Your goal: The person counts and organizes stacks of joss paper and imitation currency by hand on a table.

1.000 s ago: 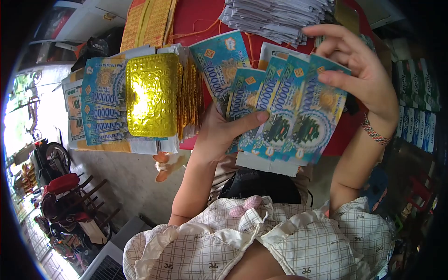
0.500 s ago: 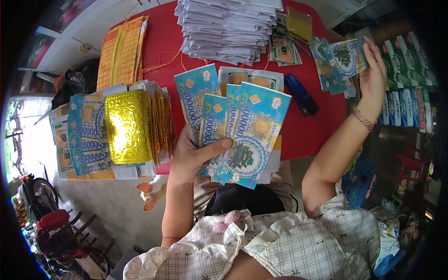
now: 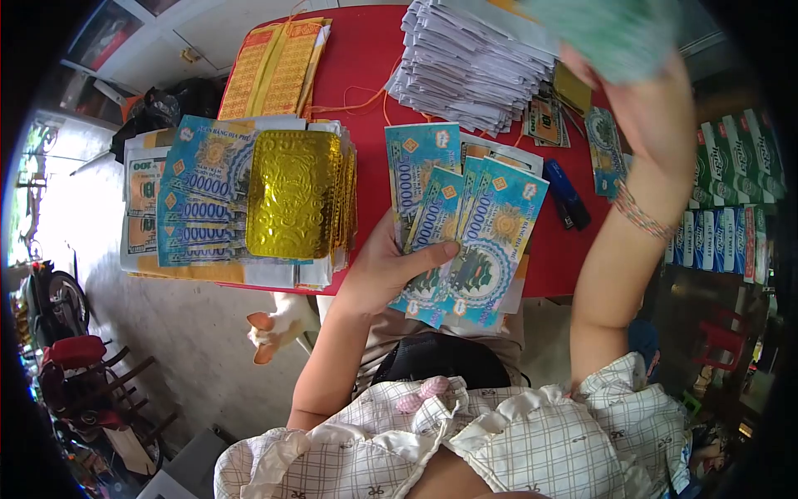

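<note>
My left hand (image 3: 391, 270) is closed around a fan of blue joss paper notes (image 3: 490, 258), the thumb pressed across their front. Behind them show a white paper bundle and a dollar-style note (image 3: 499, 155). My right hand (image 3: 644, 112) is raised at the upper right, its fingers mostly hidden behind a motion-blurred blue-green joss paper note (image 3: 611, 33). Below that hand, more blue notes (image 3: 605, 145) lie on the red table (image 3: 553, 270). To the left of my left hand sits a stack of gold embossed paper (image 3: 293, 195) on fanned blue notes (image 3: 199, 204).
A tall stack of folded white paper (image 3: 470, 71) stands at the back. Orange-yellow packets (image 3: 274, 66) lie back left. A dark blue stapler-like object (image 3: 567, 195) rests on the right. Boxes (image 3: 727, 162) stand beyond the table, and a cat (image 3: 278, 328) is below its front edge.
My right hand has lifted from the blue notes on the right and swung up and inward with a note. My left hand still grips its fan. The whole view has shifted.
</note>
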The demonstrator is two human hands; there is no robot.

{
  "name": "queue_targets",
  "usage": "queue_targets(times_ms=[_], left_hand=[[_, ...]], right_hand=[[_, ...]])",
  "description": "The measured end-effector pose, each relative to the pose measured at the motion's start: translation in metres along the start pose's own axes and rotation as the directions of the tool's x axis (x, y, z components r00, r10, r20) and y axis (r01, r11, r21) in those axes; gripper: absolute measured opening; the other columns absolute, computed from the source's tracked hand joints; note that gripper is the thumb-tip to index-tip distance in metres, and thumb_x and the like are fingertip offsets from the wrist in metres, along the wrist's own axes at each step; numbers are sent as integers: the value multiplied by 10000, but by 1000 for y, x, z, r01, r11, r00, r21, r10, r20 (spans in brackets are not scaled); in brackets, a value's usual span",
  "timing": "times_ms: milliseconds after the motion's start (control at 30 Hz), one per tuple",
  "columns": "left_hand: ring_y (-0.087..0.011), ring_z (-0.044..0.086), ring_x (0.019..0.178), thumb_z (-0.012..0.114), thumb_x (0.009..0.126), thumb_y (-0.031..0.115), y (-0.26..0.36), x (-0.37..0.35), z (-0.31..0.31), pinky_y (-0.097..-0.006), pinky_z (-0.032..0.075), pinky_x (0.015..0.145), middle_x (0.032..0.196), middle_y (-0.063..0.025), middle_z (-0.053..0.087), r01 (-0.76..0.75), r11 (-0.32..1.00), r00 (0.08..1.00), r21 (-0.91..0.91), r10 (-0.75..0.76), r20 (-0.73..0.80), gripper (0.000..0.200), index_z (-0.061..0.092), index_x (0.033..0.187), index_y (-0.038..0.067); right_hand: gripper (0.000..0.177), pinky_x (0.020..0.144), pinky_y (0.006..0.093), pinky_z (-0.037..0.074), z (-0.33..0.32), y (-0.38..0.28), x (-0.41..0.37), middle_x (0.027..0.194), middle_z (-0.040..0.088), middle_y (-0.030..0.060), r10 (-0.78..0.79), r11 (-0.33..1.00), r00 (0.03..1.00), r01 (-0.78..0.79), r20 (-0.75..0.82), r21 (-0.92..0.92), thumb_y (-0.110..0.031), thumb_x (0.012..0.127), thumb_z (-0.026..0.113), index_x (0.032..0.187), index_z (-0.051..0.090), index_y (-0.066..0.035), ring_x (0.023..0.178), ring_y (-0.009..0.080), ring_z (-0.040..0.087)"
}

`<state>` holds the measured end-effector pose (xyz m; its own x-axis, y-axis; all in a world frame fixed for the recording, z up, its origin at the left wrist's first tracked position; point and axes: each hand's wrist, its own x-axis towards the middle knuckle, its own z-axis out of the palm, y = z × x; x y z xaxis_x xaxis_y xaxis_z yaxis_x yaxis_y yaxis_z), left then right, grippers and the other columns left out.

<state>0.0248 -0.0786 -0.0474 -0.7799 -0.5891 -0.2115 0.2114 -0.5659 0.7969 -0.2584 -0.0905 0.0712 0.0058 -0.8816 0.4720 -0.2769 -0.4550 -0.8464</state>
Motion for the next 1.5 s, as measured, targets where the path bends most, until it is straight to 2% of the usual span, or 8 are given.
queue_targets(times_ms=[33,333,567,767,833,967,1100,1500], left_hand=[[-113,586,956,697,825,51,0,0,0,-277,478,844,1085,-58,627,5,1000,1000,-18,-4,7,454,478,1218,1],[-134,550,1045,674,833,24,-5,0,-4,-305,450,916,1160,-74,588,-2,999,999,-40,4,42,504,426,1271,-3],[-131,595,978,698,810,33,-9,1,-5,-287,488,856,1124,-69,615,-74,995,997,-62,72,-22,517,440,1258,7],[-136,557,1042,657,848,38,-8,-1,-8,-298,458,903,1161,-76,578,-20,1000,1000,-23,20,-2,538,367,1299,3],[-137,565,1032,653,851,38,-6,-2,-5,-296,463,895,1153,-77,582,-9,1000,1000,-20,9,-30,526,371,1294,3],[-136,574,1020,639,862,36,-7,-1,-5,-294,476,872,1136,-76,589,-25,1000,999,-16,25,-21,499,376,1284,5],[-130,575,1010,629,868,28,-9,-2,-4,-282,483,849,1128,-72,591,-27,998,999,53,29,-38,479,378,1275,3],[-115,608,943,640,890,94,12,6,25,-261,501,814,1072,-71,633,-95,972,990,214,114,-77,367,486,1210,-2]], right_hand=[[356,922,385,496,47,-9,27,1122,647,135,-287,890,955,235,-79,-391,-80,865,603,1220,574,-69,1021,271,626],[129,761,408,511,149,11,113,797,637,215,107,607,885,303,454,-735,28,749,555,829,654,49,798,358,634],[111,735,386,526,176,46,127,812,630,225,388,498,830,177,401,-849,4,760,564,776,645,78,809,328,637],[149,845,316,480,135,-7,94,945,605,173,-53,576,776,537,628,-615,-70,865,535,913,600,55,927,278,591],[146,804,297,489,111,-39,51,922,596,120,-222,753,905,396,364,-525,-113,930,522,923,572,24,873,228,594],[175,697,193,428,78,-36,-45,844,573,-8,227,899,928,-317,-296,-303,-168,927,599,1039,563,-39,761,42,512],[205,744,193,418,95,-23,-119,913,566,-9,640,750,698,-658,-321,65,-182,942,581,1073,522,-35,866,43,522],[148,543,163,348,123,2,-122,693,526,-57,516,855,790,-451,-332,255,-128,868,679,902,583,-21,612,-5,431]])
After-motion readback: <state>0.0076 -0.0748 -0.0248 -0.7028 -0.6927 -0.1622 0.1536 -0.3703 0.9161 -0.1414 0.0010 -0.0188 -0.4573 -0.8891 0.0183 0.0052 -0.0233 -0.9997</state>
